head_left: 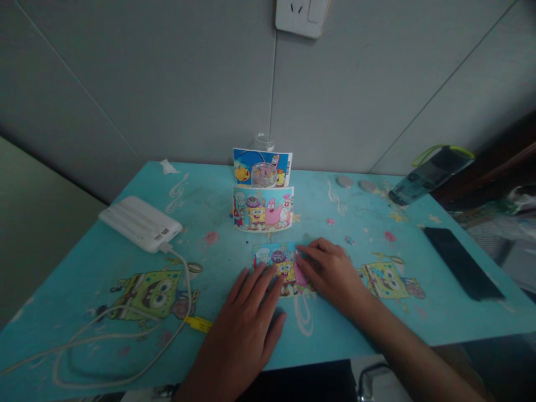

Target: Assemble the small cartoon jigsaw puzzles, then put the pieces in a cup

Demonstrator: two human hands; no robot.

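Observation:
A small cartoon jigsaw puzzle (pixel 277 261) lies flat on the turquoise table (pixel 84 268). My left hand (pixel 243 329) rests flat with fingers spread, its fingertips touching the puzzle's lower left edge. On the puzzle's right part lies my right hand (pixel 330 273), fingers together and pressing down. Behind the puzzle stands a curved picture card (pixel 263 209) showing the same cartoon scene. A second card (pixel 262 166) stands behind that, with a small clear round container (pixel 263 174) in front of it.
A white power bank (pixel 140 223) sits at the left, its white cable (pixel 125 335) looping over the table. At the right lie a black phone (pixel 463 262) and a tipped dark bottle (pixel 431 174). Two round discs (pixel 355 183) rest near the wall.

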